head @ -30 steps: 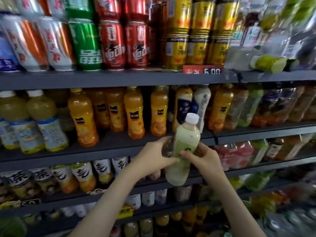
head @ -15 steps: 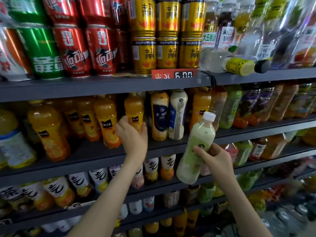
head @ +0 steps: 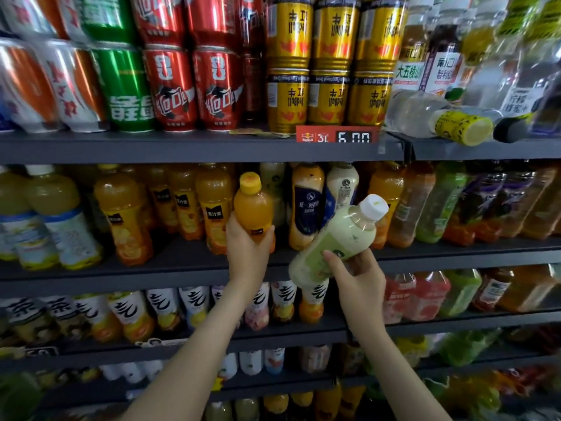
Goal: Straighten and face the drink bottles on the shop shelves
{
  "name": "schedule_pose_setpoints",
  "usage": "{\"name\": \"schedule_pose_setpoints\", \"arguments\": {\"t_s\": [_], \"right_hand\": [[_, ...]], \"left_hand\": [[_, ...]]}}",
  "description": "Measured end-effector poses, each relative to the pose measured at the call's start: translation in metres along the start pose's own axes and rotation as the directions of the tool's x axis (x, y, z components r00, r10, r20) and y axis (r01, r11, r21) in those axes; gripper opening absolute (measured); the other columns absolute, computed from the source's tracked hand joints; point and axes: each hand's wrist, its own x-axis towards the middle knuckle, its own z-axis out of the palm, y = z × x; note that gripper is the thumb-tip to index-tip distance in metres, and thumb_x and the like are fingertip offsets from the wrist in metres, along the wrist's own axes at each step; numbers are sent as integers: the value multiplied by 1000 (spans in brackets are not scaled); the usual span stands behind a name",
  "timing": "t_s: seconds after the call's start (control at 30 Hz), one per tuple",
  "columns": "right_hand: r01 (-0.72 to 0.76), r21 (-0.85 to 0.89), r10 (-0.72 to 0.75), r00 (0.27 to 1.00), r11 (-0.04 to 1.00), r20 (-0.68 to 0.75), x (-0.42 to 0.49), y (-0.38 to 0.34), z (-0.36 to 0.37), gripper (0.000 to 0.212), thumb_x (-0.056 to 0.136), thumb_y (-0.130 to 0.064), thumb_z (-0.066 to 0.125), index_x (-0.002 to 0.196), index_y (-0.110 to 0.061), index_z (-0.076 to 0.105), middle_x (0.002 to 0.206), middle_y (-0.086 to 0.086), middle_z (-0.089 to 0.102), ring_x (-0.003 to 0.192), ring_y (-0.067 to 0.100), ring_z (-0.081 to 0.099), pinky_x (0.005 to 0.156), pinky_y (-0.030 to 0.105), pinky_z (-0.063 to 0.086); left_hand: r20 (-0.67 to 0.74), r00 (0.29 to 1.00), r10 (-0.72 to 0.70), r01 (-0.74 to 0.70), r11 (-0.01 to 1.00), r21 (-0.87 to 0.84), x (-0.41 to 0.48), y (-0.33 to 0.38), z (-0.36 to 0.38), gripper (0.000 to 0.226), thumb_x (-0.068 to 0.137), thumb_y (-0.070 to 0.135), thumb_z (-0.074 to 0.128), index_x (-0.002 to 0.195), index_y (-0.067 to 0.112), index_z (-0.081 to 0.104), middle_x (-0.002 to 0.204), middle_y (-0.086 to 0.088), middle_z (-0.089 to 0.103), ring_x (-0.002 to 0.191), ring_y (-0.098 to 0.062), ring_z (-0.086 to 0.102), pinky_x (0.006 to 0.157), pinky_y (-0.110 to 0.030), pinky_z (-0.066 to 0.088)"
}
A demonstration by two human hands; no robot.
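watching the shelves (head: 127,148) by head camera: cans (head: 173,89) stacked on top, drink rows beneath. i note the pale green bottle (head: 340,235) off the shelf, white cap tilted up to the right, right hand (head: 359,276) gripping its lower end. orange bottle (head: 253,205) stands upright at the second shelf's front, among like bottles, left hand (head: 247,249) wrapped round its lower half. red price tag (head: 337,135) on top shelf edge.

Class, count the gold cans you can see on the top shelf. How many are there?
6. Three gold cans stand side by side on the shelf by the price tag; three more are stacked on them. Others may be hidden behind.
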Motion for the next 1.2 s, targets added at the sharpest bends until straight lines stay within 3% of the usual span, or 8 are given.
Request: {"name": "schedule_pose_setpoints", "arguments": {"t_s": [0.3, 0.43, 0.6, 0.73, 0.87, 1.03, 1.13, 1.2], "right_hand": [[82, -94, -77, 996, 992, 54, 21, 9, 76, 40, 83, -19, 72, 120, -19, 57, 108, -15, 63, 96, -13, 58, 81, 10, 49], [112, -284, -97, 993, 952, 67, 38, 13, 112, 50, 84, -31, 70, 127, -12, 53, 112, -3, 65, 101, 8, 61, 85, 26, 51], [91, -519, -94, 995, 850, 21, 63, 11, 135, 46, 87, -37, 65, 117, -4, 53, 96, 7, 63, 88, 20, 61, 64, 22, 39], [106, -539, -104, 994, 836, 34, 66, 25, 143, 50, 85, -21, 70, 126, -3, 46, 115, 13, 60, 108, 27, 58, 76, 24, 42], [108, -529, -123, 992, 841, 7, 54, 33, 144, 73, 82, -11, 72, 142, -3, 31, 137, 17, 45, 128, 28, 43, 98, 29, 38], [180, -530, -291, 947, 828, -134, 10, 29, 149, 68, 85, -11, 70, 140, 0, 31, 131, 20, 43, 122, 20, 36, 97, 15, 29], [112, -362, -79, 992, 926, 103, -18, 12, 165, 41, 84, -28, 70, 116, -15, 50, 105, 1, 58, 98, 15, 56, 79, 13, 46], [23, -391, 128, 926, 920, 355, -31, 2, 180, 36, 80, -41, 71, 106, -21, 57, 94, -8, 64, 89, 8, 61, 71, 13, 49]], "left_hand": [[8, 997, 78, -78, 997, -10, -15, -9, -76, 74, 70, 52, 70, 129, 10, 53, 119, -3, 61, 110, -15, 56, 93, -27, 45], [24, 997, 67, -67, 998, 7, 0, -18, -105, 69, 69, 53, 74, 125, 16, 58, 113, 5, 62, 105, -6, 55, 88, -23, 44], [94, 995, 45, -45, 999, 1, 19, -28, -126, 57, 70, 34, 80, 122, 25, 57, 111, 14, 59, 103, 4, 51, 85, -7, 36], [173, 985, 17, -12, 999, -32, 26, -35, -135, 53, 70, 37, 79, 119, 30, 58, 113, 12, 63, 105, -1, 55, 89, -17, 42], [235, 971, -45, 58, 997, -49, 28, -40, -145, 44, 72, 37, 78, 111, 35, 58, 102, 21, 62, 95, 12, 53, 80, -9, 40], [293, 937, -190, 216, 975, -59, 32, -54, -152, 39, 69, 41, 80, 103, 27, 67, 94, 13, 70, 92, -6, 64, 86, -36, 53], [287, 924, -253, 277, 960, -43, 32, -56, -155, 40, 67, 42, 81, 101, 24, 68, 90, 10, 71, 87, -9, 66, 81, -34, 55], [277, 934, -227, 231, 973, 20, 29, -55, -160, 37, 72, 43, 78, 101, 23, 67, 86, 6, 70, 83, -12, 65, 72, -31, 55]]}}
